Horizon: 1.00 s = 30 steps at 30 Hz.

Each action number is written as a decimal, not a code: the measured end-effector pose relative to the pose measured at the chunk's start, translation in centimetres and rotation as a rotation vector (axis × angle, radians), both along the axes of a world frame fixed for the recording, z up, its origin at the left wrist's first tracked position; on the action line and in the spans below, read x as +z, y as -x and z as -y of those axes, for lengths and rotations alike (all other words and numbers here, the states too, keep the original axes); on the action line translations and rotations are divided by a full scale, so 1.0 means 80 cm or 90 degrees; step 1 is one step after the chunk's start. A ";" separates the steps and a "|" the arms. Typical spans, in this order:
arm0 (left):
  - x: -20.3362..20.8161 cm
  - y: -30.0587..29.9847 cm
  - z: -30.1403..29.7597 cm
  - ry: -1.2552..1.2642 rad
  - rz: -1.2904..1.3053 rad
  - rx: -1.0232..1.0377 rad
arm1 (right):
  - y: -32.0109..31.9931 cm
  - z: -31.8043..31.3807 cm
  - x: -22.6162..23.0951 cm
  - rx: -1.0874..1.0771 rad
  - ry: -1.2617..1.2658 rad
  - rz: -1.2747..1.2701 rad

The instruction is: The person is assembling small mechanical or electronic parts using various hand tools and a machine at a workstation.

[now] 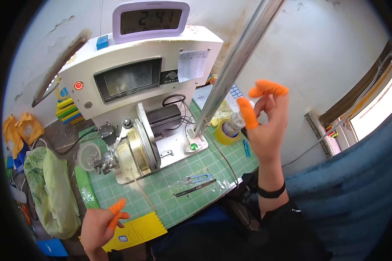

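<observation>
My right hand (pixel 270 119) is raised at the right, beside a metal post. Orange finger covers sit on its thumb and index finger, which stand apart with nothing visible between them. Behind the thumb is a clear bottle (pixel 234 125) in a yellow round container (pixel 226 135). At the lower left, my left hand (pixel 101 226) also wears orange finger covers. Its fingertips are slightly apart over a yellow sheet (pixel 139 232) with a toothed edge, and no held thing shows. A white machine (pixel 139 95) with a gold-coloured drum (pixel 133 154) stands ahead of both hands.
On the green cutting mat (pixel 113 195) lie blue thread snips (pixel 196 179), a dark flat bar (pixel 195 188) and a teal tool (pixel 246 148). A slanting metal post (pixel 237 65) rises beside the machine. A green plastic bag (pixel 50 191) and a clear tub (pixel 89 155) stand left.
</observation>
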<state>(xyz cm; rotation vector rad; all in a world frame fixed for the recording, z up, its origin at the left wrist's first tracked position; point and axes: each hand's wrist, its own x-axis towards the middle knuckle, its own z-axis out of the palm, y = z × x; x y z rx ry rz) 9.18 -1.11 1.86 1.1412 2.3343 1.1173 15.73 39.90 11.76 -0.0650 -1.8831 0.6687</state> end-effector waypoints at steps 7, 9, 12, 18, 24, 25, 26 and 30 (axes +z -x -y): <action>0.015 -0.002 -0.048 -0.078 -0.209 -0.073 | 0.017 -0.044 0.010 -0.066 0.069 0.123; 0.034 -0.018 -0.034 -0.090 -0.200 -0.043 | 0.009 -0.046 0.012 0.032 0.147 0.045; 0.026 -0.030 -0.033 -0.166 -0.154 0.003 | -0.024 -0.064 0.014 0.227 0.302 -0.047; 0.033 -0.031 -0.060 -0.233 -0.084 0.111 | -0.035 -0.062 0.019 0.364 0.363 -0.061; 0.044 -0.026 -0.088 -0.264 -0.058 0.106 | -0.028 -0.060 0.010 0.388 0.369 -0.030; 0.040 -0.025 -0.091 -0.273 -0.032 0.113 | -0.026 -0.057 0.006 0.384 0.387 -0.030; 0.036 -0.023 -0.094 -0.281 -0.006 0.121 | -0.024 -0.054 0.002 0.386 0.386 -0.027; 0.052 -0.025 -0.099 -0.249 -0.035 0.154 | -0.020 -0.011 -0.016 0.509 0.436 0.138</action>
